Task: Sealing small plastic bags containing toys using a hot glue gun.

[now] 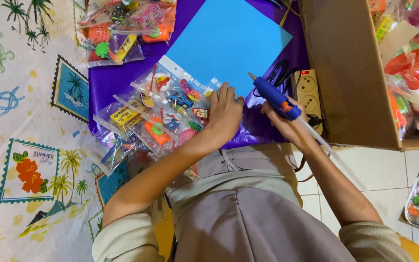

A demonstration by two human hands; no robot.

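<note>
My right hand (287, 121) grips a blue glue gun (273, 97) with an orange trigger, its nozzle aimed up and left toward a light blue sheet of paper (224, 43). A clear glue stick pokes out of the gun's rear. My left hand (225, 114) presses flat on the edge of a clear plastic bag of small toys (173, 99) lying on a purple sheet (110, 80). Both hands sit close together, just above my lap.
More clear toy packets (122, 26) lie at the top left, others (122, 138) at my left. An open cardboard box (350, 73) of toys stands at right, a power strip (308, 94) beside it. A printed mat (20, 121) covers the floor at left.
</note>
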